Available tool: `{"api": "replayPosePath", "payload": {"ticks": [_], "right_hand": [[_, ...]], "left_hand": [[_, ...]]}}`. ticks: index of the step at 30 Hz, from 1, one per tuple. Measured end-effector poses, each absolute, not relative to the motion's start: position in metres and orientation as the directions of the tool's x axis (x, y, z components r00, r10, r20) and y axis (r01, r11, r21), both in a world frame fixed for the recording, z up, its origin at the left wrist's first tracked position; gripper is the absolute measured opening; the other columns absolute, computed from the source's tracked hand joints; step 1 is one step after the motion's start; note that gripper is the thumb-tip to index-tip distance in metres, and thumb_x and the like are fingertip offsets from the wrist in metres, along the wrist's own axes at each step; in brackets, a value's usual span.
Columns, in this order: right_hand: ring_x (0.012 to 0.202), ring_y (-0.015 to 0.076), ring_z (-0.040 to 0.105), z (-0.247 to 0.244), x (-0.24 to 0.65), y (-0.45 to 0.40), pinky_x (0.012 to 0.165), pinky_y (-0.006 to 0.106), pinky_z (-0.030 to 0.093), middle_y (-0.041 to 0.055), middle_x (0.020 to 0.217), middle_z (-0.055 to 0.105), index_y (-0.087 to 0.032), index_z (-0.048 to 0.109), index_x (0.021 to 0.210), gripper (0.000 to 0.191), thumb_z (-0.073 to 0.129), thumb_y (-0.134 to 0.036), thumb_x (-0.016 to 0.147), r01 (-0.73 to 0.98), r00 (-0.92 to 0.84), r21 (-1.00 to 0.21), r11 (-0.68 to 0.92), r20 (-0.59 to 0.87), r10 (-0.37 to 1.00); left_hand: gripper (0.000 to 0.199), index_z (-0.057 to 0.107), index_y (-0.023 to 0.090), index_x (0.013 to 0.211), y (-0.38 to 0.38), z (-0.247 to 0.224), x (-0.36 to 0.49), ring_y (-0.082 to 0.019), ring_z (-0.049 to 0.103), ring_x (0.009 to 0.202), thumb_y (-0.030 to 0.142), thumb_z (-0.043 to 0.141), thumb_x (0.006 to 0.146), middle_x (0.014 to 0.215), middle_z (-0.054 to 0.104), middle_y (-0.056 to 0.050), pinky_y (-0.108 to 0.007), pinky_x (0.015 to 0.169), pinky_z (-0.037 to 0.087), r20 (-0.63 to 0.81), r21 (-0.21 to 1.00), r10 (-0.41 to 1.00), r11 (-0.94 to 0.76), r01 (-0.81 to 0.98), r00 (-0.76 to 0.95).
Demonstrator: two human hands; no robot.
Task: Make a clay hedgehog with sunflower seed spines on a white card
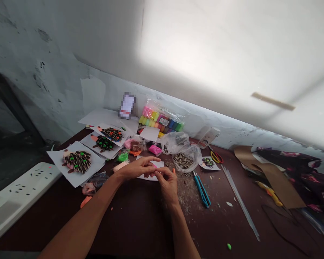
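In the head view, the left hand [139, 167] and the right hand [167, 182] meet at the fingertips, their fingers partly bent; a small pink piece [154, 166] is between these fingertips, but which of the hands grips it I cannot tell. Under them, white paper [149, 177] lies on the worktop [132, 216].

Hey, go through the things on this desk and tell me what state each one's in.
Left hand: fingers bent beside a small pink piece, grip unclear.
Right hand: fingers curled, grip unclear.
Clear seed bag: open, striped seeds showing.
Power strip: red light on.
Phone: propped upright, screen lit.
Scissors: lying down, blades too small to judge.
Teal cutters: lying down, jaws unclear.
Clear sticks: lying flat.
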State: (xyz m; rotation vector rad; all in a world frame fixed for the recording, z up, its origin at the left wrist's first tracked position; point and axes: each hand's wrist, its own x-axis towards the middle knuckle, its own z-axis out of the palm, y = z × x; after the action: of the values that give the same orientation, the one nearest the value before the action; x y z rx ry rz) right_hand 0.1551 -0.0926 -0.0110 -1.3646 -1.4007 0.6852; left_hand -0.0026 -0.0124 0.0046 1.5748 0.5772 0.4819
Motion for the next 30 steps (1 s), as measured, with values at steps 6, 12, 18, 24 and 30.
{"api": "replayPosePath", "payload": {"ticks": [6,12,18,24,30], "right_hand": [[0.06,0.0106,0.05,-0.018,0.16,-0.094,0.098,0.041,0.037,-0.003,0.071,0.06,-0.02,0.07,0.077,0.016,0.061,-0.029,0.086,0.698,0.195,-0.7,0.147,0.384,0.903],[0.079,0.0155,0.059,-0.026,0.159,-0.1,0.103,0.04,0.032,0.0008,0.082,0.062,-0.022,0.07,0.083,0.013,0.058,-0.016,0.088,0.916,0.026,-0.377,0.134,0.392,0.92],[0.079,0.0144,0.058,-0.028,0.157,-0.101,0.081,0.027,0.038,0.0004,0.082,0.061,-0.022,0.068,0.083,0.011,0.06,-0.016,0.088,0.962,-0.016,-0.247,0.116,0.372,0.928],[0.081,0.0148,0.057,-0.03,0.154,-0.099,0.069,0.024,0.035,0.0016,0.084,0.061,-0.021,0.066,0.082,0.009,0.062,-0.015,0.087,0.979,-0.026,-0.18,0.095,0.354,0.935],[0.081,0.0157,0.056,-0.033,0.152,-0.098,0.067,0.025,0.034,0.0024,0.085,0.061,-0.021,0.065,0.082,0.009,0.061,-0.018,0.089,0.99,-0.045,-0.112,0.09,0.354,0.934]], "left_hand": [[0.039,0.063,0.015,0.119,-0.002,-0.01,0.003,-0.019,0.064,0.084,0.022,0.045,0.085,0.09,0.07,-0.007,-0.033,0.082,0.051,0.11,0.871,0.842,-0.338,0.357,0.528],[0.062,0.057,0.025,0.131,-0.007,-0.02,0.0,-0.028,0.039,0.138,0.013,0.058,0.071,0.139,0.057,-0.005,-0.049,0.119,0.021,0.156,0.589,0.704,-0.629,0.507,0.693],[0.063,0.05,0.028,0.136,-0.011,-0.024,-0.003,-0.027,0.027,0.145,0.014,0.056,0.076,0.145,0.052,-0.002,-0.054,0.12,0.013,0.05,0.541,0.66,-0.649,0.535,0.75],[0.065,0.049,0.028,0.138,-0.008,-0.029,-0.003,-0.028,0.024,0.146,0.013,0.056,0.076,0.148,0.049,-0.004,-0.056,0.119,0.01,0.057,0.559,0.662,-0.642,0.525,0.748],[0.066,0.051,0.029,0.136,-0.01,-0.022,-0.003,-0.029,0.021,0.147,0.01,0.056,0.073,0.146,0.051,-0.004,-0.058,0.119,0.011,0.039,0.575,0.655,-0.632,0.519,0.754]]}}
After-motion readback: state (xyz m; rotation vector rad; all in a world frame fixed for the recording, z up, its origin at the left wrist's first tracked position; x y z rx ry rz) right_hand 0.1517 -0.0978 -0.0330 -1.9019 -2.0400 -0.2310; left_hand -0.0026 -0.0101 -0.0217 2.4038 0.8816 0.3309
